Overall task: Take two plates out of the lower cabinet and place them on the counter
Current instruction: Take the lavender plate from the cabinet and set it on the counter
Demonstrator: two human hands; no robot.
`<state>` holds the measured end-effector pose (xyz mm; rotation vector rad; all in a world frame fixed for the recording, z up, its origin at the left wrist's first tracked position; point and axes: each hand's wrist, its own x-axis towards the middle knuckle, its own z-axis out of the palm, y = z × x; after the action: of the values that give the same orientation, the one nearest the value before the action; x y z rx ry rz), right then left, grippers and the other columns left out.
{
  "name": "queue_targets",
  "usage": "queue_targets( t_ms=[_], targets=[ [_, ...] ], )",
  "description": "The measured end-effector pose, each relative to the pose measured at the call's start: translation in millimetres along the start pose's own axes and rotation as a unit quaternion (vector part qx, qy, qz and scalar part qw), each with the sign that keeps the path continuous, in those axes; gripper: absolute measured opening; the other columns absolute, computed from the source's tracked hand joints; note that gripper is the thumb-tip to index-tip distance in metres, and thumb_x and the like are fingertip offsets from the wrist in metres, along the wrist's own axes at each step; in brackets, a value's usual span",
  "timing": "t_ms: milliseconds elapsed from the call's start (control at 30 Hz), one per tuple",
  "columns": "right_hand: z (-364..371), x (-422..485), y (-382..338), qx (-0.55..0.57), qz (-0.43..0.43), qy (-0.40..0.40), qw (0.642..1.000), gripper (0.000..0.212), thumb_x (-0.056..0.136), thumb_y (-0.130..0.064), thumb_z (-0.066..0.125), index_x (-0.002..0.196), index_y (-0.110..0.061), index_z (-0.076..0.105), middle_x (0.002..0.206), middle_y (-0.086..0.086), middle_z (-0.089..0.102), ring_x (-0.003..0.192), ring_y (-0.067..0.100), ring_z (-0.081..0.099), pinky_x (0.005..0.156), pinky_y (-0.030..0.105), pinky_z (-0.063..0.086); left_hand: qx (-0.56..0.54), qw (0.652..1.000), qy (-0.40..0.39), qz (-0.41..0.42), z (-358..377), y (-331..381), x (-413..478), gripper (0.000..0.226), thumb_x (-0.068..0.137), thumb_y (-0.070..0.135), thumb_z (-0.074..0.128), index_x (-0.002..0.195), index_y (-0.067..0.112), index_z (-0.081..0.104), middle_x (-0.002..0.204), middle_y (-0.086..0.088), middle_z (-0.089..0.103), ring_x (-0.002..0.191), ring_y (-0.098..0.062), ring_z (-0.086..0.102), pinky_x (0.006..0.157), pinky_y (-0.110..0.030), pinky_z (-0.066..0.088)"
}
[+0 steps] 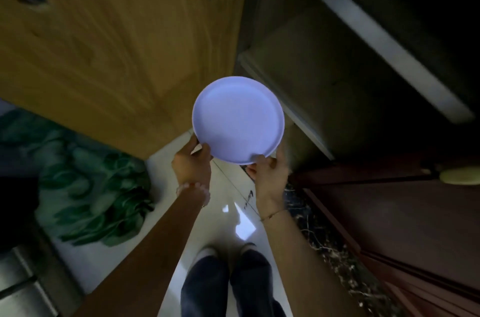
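Observation:
A round pale lilac plate (237,119) is held level in front of me, above the floor. My left hand (192,163) grips its near left rim with the thumb on top. My right hand (270,173) grips the near right rim the same way. Whether a second plate lies under the first I cannot tell. The open lower cabinet (324,77) is just right of the plate, dark inside, with a pale shelf edge (384,46) running across it.
The open wooden cabinet door (117,51) stands at the left, close to the plate. A bag of green leafy vegetables (98,192) lies on the white tiled floor (228,202). A dark reddish panel (402,225) is at lower right. My feet are below.

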<state>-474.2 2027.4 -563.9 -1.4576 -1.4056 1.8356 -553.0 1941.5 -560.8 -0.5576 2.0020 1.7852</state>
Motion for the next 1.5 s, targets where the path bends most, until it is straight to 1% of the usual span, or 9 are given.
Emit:
queue_targets(
  t_ms=[200, 367, 500, 700, 900, 1033, 1200, 1300, 1500],
  targets=[
    [-15, -79, -80, 0.018, 0.007, -0.016, 1.000, 0.055, 0.082, 0.001, 0.061, 0.133, -0.019, 0.051, 0.110, 0.013, 0.067, 0.101, 0.029, 0.064, 0.069, 0.027, 0.058, 0.048, 0.999, 0.010, 0.011, -39, 82, -82, 0.030, 0.087, 0.012, 0.059, 0.116, 0.009, 0.065, 0.071, 0.006, 0.061, 0.071, -0.019, 0.060, 0.082, -0.041, 0.051],
    [-18, -137, -155, 0.020, -0.017, -0.038, 0.999, 0.057, 0.083, 0.000, 0.061, 0.136, -0.019, 0.049, 0.100, 0.011, 0.067, 0.101, 0.034, 0.062, 0.080, 0.041, 0.058, 0.085, 0.994, 0.041, 0.046, -65, 159, -147, 0.030, 0.087, 0.018, 0.059, 0.116, 0.012, 0.065, 0.079, -0.004, 0.067, 0.064, -0.009, 0.059, 0.072, -0.028, 0.049],
    [-22, -175, -211, 0.022, -0.065, -0.063, 0.996, 0.061, 0.083, 0.001, 0.060, 0.138, -0.021, 0.046, 0.102, -0.007, 0.068, 0.097, 0.017, 0.066, 0.066, 0.013, 0.055, 0.060, 0.994, 0.048, 0.076, -82, 213, -182, 0.023, 0.086, 0.013, 0.060, 0.108, 0.011, 0.067, 0.082, 0.005, 0.062, 0.064, -0.002, 0.058, 0.071, -0.026, 0.047],
    [-26, -220, -274, 0.066, -0.084, -0.068, 0.992, 0.057, 0.081, 0.007, 0.055, 0.122, -0.034, 0.055, 0.103, -0.002, 0.070, 0.095, 0.019, 0.065, 0.078, 0.035, 0.060, 0.044, 0.991, 0.016, 0.124, -97, 273, -221, 0.016, 0.086, 0.013, 0.056, 0.093, 0.018, 0.070, 0.073, 0.004, 0.067, 0.068, -0.019, 0.057, 0.069, -0.035, 0.050],
    [-30, -247, -315, 0.057, -0.132, -0.070, 0.987, 0.064, 0.086, -0.002, 0.058, 0.141, -0.027, 0.040, 0.109, 0.005, 0.069, 0.095, 0.021, 0.067, 0.084, 0.041, 0.056, 0.010, 0.986, -0.009, 0.168, -103, 315, -245, 0.027, 0.085, 0.003, 0.055, 0.106, 0.011, 0.070, 0.078, 0.003, 0.067, 0.056, 0.003, 0.055, 0.054, -0.007, 0.044],
    [-35, -255, -333, 0.067, -0.140, -0.059, 0.986, 0.065, 0.086, -0.004, 0.060, 0.142, -0.029, 0.039, 0.101, -0.009, 0.070, 0.082, 0.006, 0.068, 0.074, 0.027, 0.058, 0.009, 0.984, -0.049, 0.169, -102, 336, -256, 0.029, 0.085, 0.008, 0.059, 0.112, 0.011, 0.067, 0.094, -0.004, 0.072, 0.080, -0.016, 0.058, 0.085, -0.037, 0.052],
    [-51, -269, -349, 0.097, -0.134, -0.032, 0.986, 0.065, 0.086, -0.002, 0.062, 0.143, -0.022, 0.038, 0.093, -0.022, 0.067, 0.075, -0.009, 0.066, 0.058, 0.010, 0.053, 0.001, 0.976, -0.104, 0.191, -97, 347, -269, 0.043, 0.086, 0.005, 0.060, 0.128, 0.011, 0.055, 0.113, -0.001, 0.064, 0.089, -0.019, 0.059, 0.091, -0.042, 0.051],
    [-65, -274, -356, 0.101, -0.131, 0.002, 0.986, 0.065, 0.086, -0.004, 0.061, 0.143, -0.023, 0.037, 0.114, 0.002, 0.063, 0.086, 0.002, 0.064, 0.066, 0.015, 0.054, 0.005, 0.971, -0.148, 0.186, -86, 346, -273, 0.045, 0.086, 0.007, 0.060, 0.129, 0.018, 0.054, 0.096, 0.017, 0.061, 0.076, 0.000, 0.059, 0.082, -0.035, 0.056],
    [-115, -278, -362, 0.115, -0.124, 0.078, 0.983, 0.066, 0.086, -0.004, 0.060, 0.143, -0.026, 0.037, 0.094, 0.003, 0.066, 0.094, 0.020, 0.065, 0.088, 0.043, 0.055, 0.039, 0.949, -0.246, 0.195, -48, 338, -300, 0.046, 0.085, 0.007, 0.060, 0.128, 0.025, 0.056, 0.085, 0.033, 0.062, 0.074, 0.004, 0.063, 0.075, -0.031, 0.057]
  ],
)
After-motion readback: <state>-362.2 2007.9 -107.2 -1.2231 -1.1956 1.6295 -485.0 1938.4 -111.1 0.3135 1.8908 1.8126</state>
